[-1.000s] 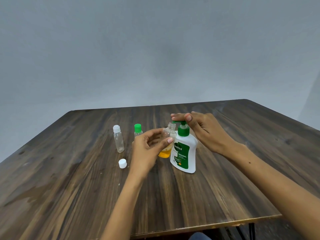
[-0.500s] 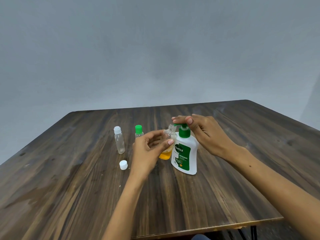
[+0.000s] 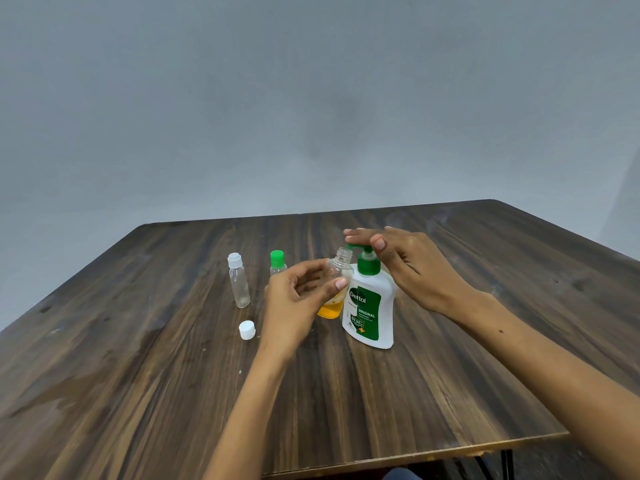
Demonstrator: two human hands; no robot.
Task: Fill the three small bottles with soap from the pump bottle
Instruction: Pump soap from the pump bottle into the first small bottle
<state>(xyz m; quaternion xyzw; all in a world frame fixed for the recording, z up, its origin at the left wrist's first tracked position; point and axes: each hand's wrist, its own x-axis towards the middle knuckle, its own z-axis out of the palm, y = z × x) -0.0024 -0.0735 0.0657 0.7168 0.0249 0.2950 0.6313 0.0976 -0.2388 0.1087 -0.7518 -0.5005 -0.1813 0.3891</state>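
A white Dettol pump bottle (image 3: 370, 306) with a green pump head stands mid-table. My right hand (image 3: 410, 265) lies over the pump head, fingers straight, pressing on it. My left hand (image 3: 298, 299) grips an uncapped small clear bottle (image 3: 334, 292) with orange soap in its bottom, its mouth just under the pump spout. To the left, a small clear bottle with a white cap (image 3: 239, 280) stands upright. A small bottle with a green cap (image 3: 277, 263) stands behind my left hand, partly hidden. A loose white cap (image 3: 247, 330) lies on the table.
The dark wooden table (image 3: 346, 393) has its near edge at the bottom right, with a black leg below. A plain grey wall stands behind it.
The pump head has risen slightly under my right hand. My left hand still holds the small bottle at the spout.
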